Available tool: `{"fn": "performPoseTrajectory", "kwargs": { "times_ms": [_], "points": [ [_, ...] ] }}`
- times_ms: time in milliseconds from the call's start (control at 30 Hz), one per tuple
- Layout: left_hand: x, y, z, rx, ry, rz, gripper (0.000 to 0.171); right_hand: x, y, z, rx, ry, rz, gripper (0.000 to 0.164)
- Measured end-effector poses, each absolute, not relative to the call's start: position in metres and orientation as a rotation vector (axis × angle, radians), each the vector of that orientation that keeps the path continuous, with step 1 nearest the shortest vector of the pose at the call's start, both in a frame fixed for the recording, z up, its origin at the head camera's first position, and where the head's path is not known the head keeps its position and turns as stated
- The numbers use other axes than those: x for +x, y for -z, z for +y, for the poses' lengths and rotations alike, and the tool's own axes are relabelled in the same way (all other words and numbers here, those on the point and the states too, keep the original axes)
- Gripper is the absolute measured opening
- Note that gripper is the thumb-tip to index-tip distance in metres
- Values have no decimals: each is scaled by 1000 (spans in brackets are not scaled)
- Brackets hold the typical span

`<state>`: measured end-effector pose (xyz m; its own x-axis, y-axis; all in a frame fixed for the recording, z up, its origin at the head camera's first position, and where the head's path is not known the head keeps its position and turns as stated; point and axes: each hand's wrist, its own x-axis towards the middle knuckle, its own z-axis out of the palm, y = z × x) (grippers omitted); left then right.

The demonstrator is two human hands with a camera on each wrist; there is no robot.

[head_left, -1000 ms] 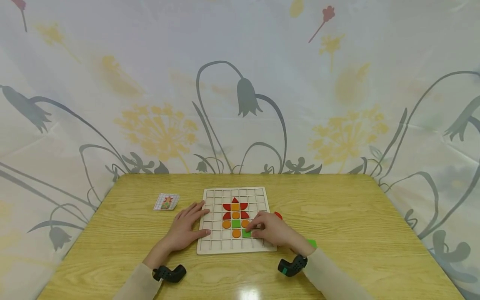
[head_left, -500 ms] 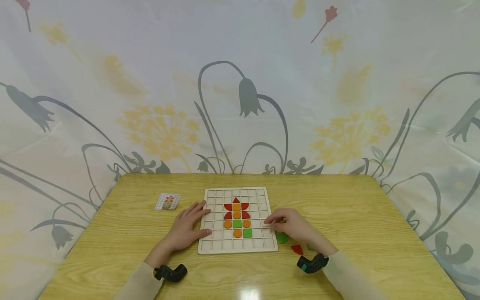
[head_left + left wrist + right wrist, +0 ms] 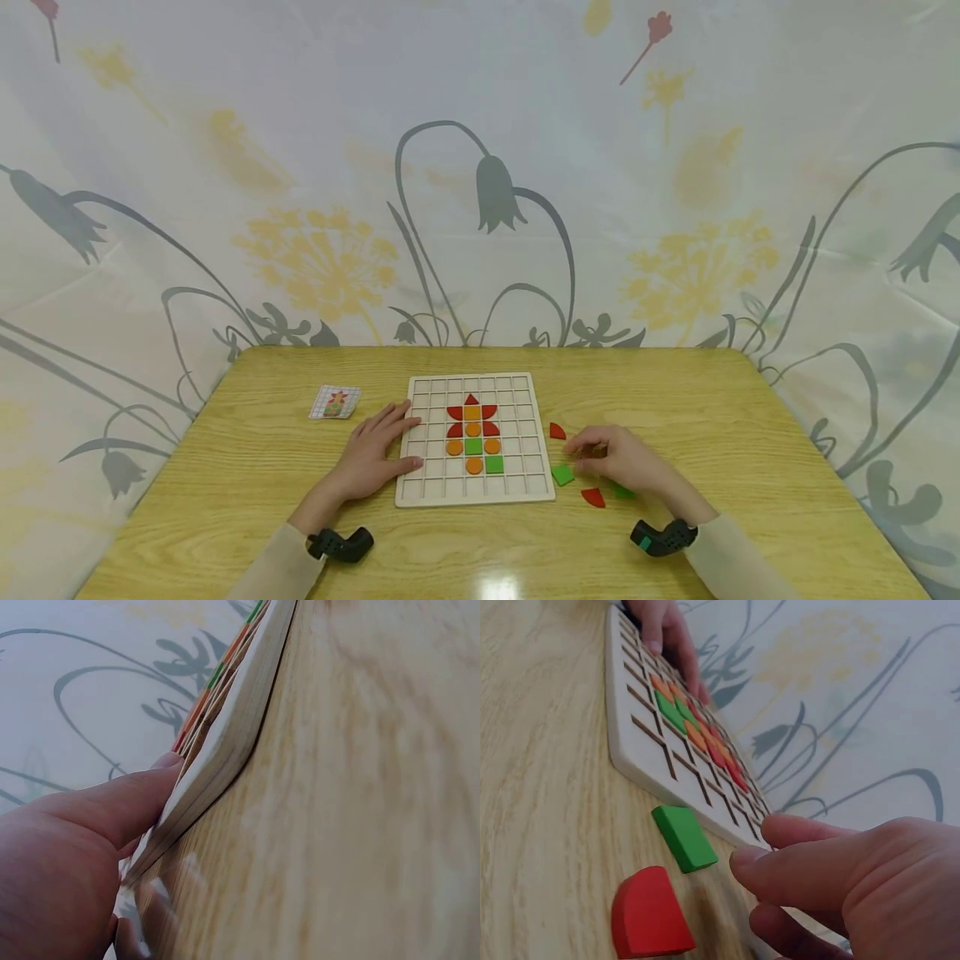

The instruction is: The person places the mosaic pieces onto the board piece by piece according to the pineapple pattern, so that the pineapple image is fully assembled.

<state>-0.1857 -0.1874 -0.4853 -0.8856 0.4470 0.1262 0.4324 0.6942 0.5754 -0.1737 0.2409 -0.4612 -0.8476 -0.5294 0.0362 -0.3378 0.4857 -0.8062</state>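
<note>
A pale wooden grid board (image 3: 442,492) lies on the table with red, orange and green pieces set in its cells. Among these are a green square (image 3: 494,464) and an orange disc (image 3: 474,466) side by side low in the pattern. My left hand (image 3: 372,457) rests on the board's left edge with fingers spread, its thumb (image 3: 139,802) on the rim. To the right of the board, my right hand (image 3: 626,460) hovers over loose pieces with fingers loosely bent and nothing visible between them. Near its fingertips are a red quarter-circle (image 3: 557,431) and a loose green square (image 3: 685,838).
Another red quarter-circle (image 3: 593,497) lies nearer the front, and a green piece (image 3: 623,492) is partly hidden under the right hand. A small card (image 3: 335,402) printed with a coloured pattern on a grid lies left of the board. A patterned curtain (image 3: 480,167) hangs behind the table.
My right hand has left the green square in a board cell and moved right, off the board to the loose pieces, uncovering several of them. My left hand has stayed put.
</note>
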Motion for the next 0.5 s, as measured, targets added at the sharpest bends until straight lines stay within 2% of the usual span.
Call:
{"fn": "performPoseTrajectory", "kwargs": {
  "times_ms": [267, 500],
  "points": [
    [-187, 486, -188, 744, -973, 2865, 65, -175, 471, 237, -697, 1314, 2366, 25],
    [-185, 485, -187, 743, -974, 2866, 64, -174, 470, 234, -726, 1308, 2387, 24]
  ]
}}
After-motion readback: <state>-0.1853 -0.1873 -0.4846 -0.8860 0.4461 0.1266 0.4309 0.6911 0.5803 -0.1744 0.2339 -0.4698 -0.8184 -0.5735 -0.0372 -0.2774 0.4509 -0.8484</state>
